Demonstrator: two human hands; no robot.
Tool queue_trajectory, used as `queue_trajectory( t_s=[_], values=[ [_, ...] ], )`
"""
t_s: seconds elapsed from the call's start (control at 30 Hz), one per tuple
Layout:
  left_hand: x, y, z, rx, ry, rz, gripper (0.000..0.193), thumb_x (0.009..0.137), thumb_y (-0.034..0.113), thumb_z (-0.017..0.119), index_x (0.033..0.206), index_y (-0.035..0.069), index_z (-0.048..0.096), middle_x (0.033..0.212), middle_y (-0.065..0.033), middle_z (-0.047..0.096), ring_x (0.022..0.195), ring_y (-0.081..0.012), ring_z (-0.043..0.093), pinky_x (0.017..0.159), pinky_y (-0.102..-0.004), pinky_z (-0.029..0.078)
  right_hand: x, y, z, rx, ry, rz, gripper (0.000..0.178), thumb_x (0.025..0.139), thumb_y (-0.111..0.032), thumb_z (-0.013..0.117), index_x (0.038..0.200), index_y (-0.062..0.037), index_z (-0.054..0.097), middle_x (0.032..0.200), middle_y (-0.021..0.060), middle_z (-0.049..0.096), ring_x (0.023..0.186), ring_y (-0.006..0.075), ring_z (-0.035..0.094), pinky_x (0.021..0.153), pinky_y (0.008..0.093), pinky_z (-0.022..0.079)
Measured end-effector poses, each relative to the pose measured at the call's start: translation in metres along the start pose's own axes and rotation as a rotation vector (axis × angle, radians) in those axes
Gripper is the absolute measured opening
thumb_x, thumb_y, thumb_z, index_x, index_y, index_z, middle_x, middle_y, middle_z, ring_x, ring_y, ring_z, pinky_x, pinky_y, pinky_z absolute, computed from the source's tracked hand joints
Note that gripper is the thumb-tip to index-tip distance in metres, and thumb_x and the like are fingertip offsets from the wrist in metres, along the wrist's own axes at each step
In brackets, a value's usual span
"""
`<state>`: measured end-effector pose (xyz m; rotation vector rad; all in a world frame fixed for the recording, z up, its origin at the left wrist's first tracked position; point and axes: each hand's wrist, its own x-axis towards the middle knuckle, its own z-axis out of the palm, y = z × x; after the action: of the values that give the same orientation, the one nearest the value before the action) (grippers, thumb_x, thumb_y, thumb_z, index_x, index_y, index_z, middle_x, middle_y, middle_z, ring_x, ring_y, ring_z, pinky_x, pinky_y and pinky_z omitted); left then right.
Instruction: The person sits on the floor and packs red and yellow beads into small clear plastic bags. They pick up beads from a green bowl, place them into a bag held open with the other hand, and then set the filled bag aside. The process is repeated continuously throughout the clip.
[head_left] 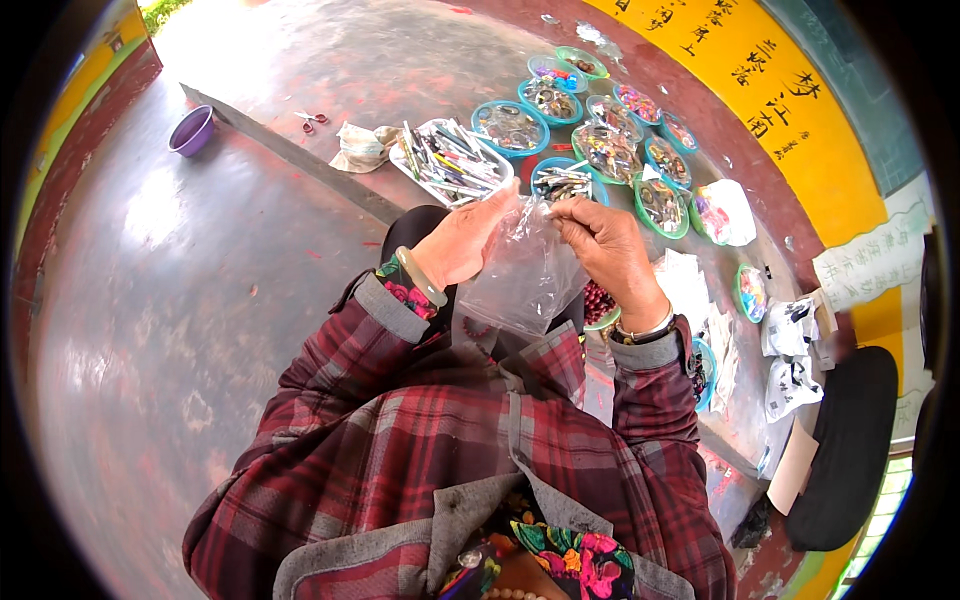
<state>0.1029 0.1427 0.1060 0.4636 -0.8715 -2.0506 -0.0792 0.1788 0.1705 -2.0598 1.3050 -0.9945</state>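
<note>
As the head view looks down over my lap, the clear plastic bag (525,285) hangs between my two hands, its upper edge crumpled and its body drooping in loose folds in front of my knees. My right hand (607,245) has thumb and forefinger pinched together on the film at the upper right, with the other fingers curled in. My left hand (458,245) is at the upper left edge, its fingers reaching up and forward against the film; I cannot tell whether its fingertips meet on it, since the contact is hidden.

I judge the step in hand to be working the bag's edge. Film this thin probably clings to itself, so I would roll the lip lightly between the right thumb and forefinger to feel for two layers, rather than tug. A firm hold on the left side would give me something to pull against, and an even, gentle tension should smooth the creases without a tear. I would also lift the bag's slack clear of the pens jutting from the white tray (424,188) and the blue basket (603,190) just beyond, because a tip could snag it.
</note>
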Motion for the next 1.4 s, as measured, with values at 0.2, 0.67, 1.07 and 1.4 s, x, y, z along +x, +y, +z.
queue_trajectory(
  t_s=[0.2, 0.67, 1.07, 1.4],
  values=[
    [-0.008, -0.005, 0.001, 0.202, -0.109, -0.025, 0.025, 0.087, 0.019, 0.058, 0.101, -0.001, 0.058, 0.088, 0.0005, 0.058, 0.079, -0.0053, 0.052, 0.069, -0.0219, 0.043, -0.003, 0.006, 0.01, -0.076, -0.011, -0.093, 0.014, 0.08, -0.008, 0.058, 0.093, -0.0034, 0.063, 0.082, 0.0133, 0.063, 0.071, 0.0247, 0.062, 0.062, 0.0297, 0.047],
    [0.006, -0.009, -0.023, 0.341, 0.003, 0.109, 0.026, 0.088, 0.023, 0.053, 0.101, 0.003, 0.063, 0.086, 0.0013, 0.064, 0.068, -0.0016, 0.053, 0.052, -0.0158, 0.04, -0.004, 0.033, 0.012, -0.037, 0.222, 0.105, 0.013, 0.08, -0.016, 0.064, 0.085, -0.0034, 0.063, 0.066, 0.0076, 0.057, 0.058, 0.0104, 0.05, 0.055, 0.0251, 0.042],
    [0.051, 0.019, -0.12, 0.296, 0.5, 0.667, 0.019, 0.084, 0.005, 0.054, 0.1, -0.004, 0.057, 0.088, -0.005, 0.061, 0.078, -0.0116, 0.057, 0.068, -0.0229, 0.044, 0.01, 0.216, 0.139, -0.459, -0.697, 0.097, 0.018, 0.069, -0.016, 0.053, 0.075, -0.0061, 0.066, 0.079, 0.0179, 0.063, 0.074, 0.0356, 0.061, 0.068, 0.0439, 0.048],
    [0.04, 0.016, -0.156, 1.592, 0.595, 0.625, 0.029, 0.09, 0.001, 0.042, 0.117, -0.009, 0.046, 0.116, -0.0182, 0.053, 0.1, -0.0297, 0.056, 0.089, -0.0427, 0.045, -0.112, 0.349, 0.281, -0.425, -0.793, 0.705, 0.027, 0.079, -0.017, 0.053, 0.102, -0.003, 0.053, 0.103, 0.0225, 0.055, 0.097, 0.0374, 0.056, 0.081, 0.0432, 0.046]
  ],
)
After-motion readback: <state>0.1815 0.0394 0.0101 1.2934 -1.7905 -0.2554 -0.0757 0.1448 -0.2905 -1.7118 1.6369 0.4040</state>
